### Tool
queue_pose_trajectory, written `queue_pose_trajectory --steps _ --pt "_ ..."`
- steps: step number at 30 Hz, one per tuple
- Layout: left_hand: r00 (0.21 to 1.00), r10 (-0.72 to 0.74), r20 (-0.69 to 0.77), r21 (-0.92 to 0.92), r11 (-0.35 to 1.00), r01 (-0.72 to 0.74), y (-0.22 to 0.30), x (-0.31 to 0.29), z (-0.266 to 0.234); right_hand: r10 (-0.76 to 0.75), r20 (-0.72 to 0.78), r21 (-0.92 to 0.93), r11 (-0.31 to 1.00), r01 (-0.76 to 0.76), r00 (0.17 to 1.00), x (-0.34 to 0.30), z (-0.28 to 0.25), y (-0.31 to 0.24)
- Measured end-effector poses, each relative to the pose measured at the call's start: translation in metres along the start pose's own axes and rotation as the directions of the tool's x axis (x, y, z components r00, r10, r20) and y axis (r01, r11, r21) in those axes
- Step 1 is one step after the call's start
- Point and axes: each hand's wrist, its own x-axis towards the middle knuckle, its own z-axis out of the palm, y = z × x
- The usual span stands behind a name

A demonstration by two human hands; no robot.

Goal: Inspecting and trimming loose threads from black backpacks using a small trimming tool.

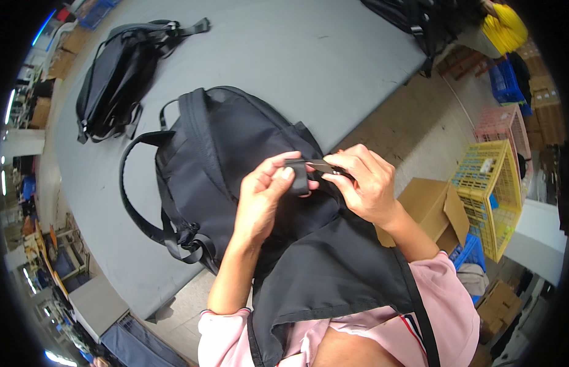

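A black backpack [235, 147] lies on the grey table in front of me, its padded shoulder strap curving out to the left. Over its right part, my left hand [263, 192] pinches a folded end of black webbing strap [298, 177] between thumb and fingers. My right hand [365, 182] is closed round small thread snips [321, 166]. Their thin metal blade points left and meets the upper edge of the strap; the handle is mostly hidden in my fingers. Whether the blade touches a thread is too small to tell.
Another black bag [118, 76] lies at the table's far left, and more black bags [422, 21] sit at its far right corner. Right of the table [296, 49] stand a cardboard box [422, 199] and a yellow crate [489, 196]. A person in yellow [506, 30] is beyond.
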Motion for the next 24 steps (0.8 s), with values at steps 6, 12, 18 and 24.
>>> queue_pose_trajectory --steps 6,12,18,24 --pt "0.886 0.339 0.316 0.8 0.407 -0.441 0.044 -0.033 0.004 0.368 0.064 0.421 0.833 -0.36 0.927 -0.006 0.009 0.021" --pt "0.364 0.931 -0.032 0.977 -0.049 0.209 0.123 -0.066 -0.113 0.554 0.208 0.52 0.635 -0.571 0.806 -0.02 0.008 0.043" --pt "0.705 0.455 -0.543 0.84 0.274 0.469 0.093 -0.082 -0.151 0.209 0.321 0.551 0.752 -0.362 0.924 0.004 0.008 -0.009" --pt "0.842 0.249 -0.479 0.878 0.123 0.463 0.091 -0.097 -0.088 -0.195 0.384 0.551 0.833 -0.054 0.902 0.032 0.041 -0.045"
